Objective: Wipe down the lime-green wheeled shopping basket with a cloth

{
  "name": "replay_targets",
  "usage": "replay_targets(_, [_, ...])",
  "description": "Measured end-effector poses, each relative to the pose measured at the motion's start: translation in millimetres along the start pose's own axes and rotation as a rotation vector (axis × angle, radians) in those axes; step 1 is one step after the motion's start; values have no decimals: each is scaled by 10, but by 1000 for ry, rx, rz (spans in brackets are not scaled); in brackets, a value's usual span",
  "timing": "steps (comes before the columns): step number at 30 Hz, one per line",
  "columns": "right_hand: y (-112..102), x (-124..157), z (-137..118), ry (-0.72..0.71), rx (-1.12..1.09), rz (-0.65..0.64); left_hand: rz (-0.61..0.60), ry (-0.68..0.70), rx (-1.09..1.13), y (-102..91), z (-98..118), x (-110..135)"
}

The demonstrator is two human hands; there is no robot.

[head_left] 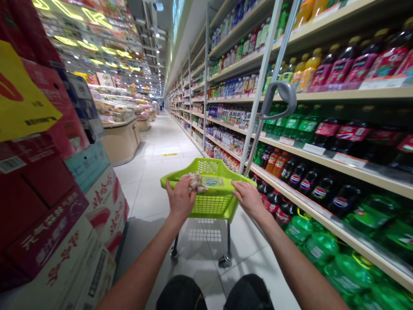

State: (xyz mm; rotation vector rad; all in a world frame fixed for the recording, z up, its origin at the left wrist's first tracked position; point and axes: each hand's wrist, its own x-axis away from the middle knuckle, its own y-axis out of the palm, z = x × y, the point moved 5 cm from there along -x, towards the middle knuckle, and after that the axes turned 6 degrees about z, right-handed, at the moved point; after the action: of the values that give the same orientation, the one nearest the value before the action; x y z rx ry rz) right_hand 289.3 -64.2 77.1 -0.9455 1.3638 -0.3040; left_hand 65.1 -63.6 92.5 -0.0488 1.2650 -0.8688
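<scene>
The bundle [197, 182] in the left hand [180, 199] is too small to identify; boxes [48, 206] at nine o'clock are cut off.

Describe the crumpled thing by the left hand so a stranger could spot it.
Beside the drinks shelves stands a lime-green basket trolley. On its near rim, the left hand holds a crumpled whitish wad. It is the only pale, wrinkled thing there.

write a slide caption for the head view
Left hand and right hand hold a green basket trolley beside supermarket shelves of bottled drinks
</scene>
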Motion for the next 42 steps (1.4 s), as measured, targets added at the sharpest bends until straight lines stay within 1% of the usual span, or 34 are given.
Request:
replay_targets(2, [-2, 17, -26, 10, 25, 30, -50, 60, 51, 129, 272, 31])
replay_targets(4, [-12, 27, -50, 13, 26, 38, -130, 171, 104, 266, 584, 68])
replay_targets(5, [-21, 32, -55, 12, 21, 37, -158, 215, 119, 309, 689, 85])
replay_targets(6, [-32, 36, -53, 10, 14, 35, -170, 239, 126, 327, 733, 98])
replay_targets(7, [-45, 41, -45, 9, 8, 34, -168, 244, 124, 321, 713, 104])
replay_targets(8, [-58, 47, -33, 9, 4, 35, -154, 232, 114, 294, 634, 105])
replay_targets(12, [-78, 72, -3, 11, 19, 57, -16, 80, 42, 96, 106, 67])
replay_targets(13, [-73, 77, -11, 14, 26, 66, 11, 44, 34, 66, 41, 57])
replay_targets(14, [-66, 79, -27, 18, 33, 75, 22, 26, 37, 62, 39, 51])
replay_targets(15, [-58, 81, -49, 21, 39, 84, 7, 31, 50, 88, 103, 47])
replay_targets(16, [-50, 82, -75, 25, 44, 92, -28, 59, 72, 141, 223, 47])
replay_targets(19, [-41, 84, -143, 35, 38, 104, -155, 185, 138, 348, 679, 64])
replay_targets(20, [-45, 87, -155, 37, 31, 108, -181, 214, 151, 395, 776, 69])
replay_targets(21, [-52, 91, -161, 41, 26, 114, -193, 228, 158, 417, 817, 70])
replay_targets(22, [-62, 97, -160, 46, 22, 123, -194, 226, 162, 414, 795, 63])
replay_targets(23, [-73, 103, -156, 52, 22, 134, -185, 207, 161, 388, 715, 48])
replay_targets(26, [-86, 117, -144, 74, 37, 160, -121, 73, 119, 240, 305, -45])
replay_targets(27, [-81, 118, -147, 84, 45, 165, -99, 18, 97, 196, 192, -77])
replay_targets(28, [-74, 117, -154, 95, 53, 170, -91, -19, 79, 171, 135, -99])
replay_targets(29, [-65, 116, -164, 107, 61, 174, -100, -27, 75, 170, 146, -109])
replay_targets(30, [-58, 115, -176, 117, 66, 179, -127, 0, 88, 195, 224, -107])
replay_targets(33, [-59, 126, -214, 115, 63, 188, -230, 179, 178, 339, 636, -54])
replay_targets(34, [-69, 137, -221, 101, 59, 187, -247, 213, 200, 378, 726, -42])
replay_targets(35, [-82, 153, -223, 84, 54, 186, -252, 218, 210, 403, 754, -43])
replay_targets(36, [-99, 173, -219, 66, 52, 184, -244, 195, 207, 409, 715, -56])
replay_targets(37, [-116, 195, -209, 49, 50, 184, -222, 148, 190, 396, 618, -78])
replay_targets(40, [-167, 261, -152, 20, 45, 202, -128, -27, 96, 289, 220, -148])
replay_targets(41, [-184, 280, -126, 21, 38, 217, -106, -60, 69, 259, 149, -156])
replay_targets(42, [-200, 296, -97, 26, 27, 235, -102, -61, 54, 248, 148, -153])
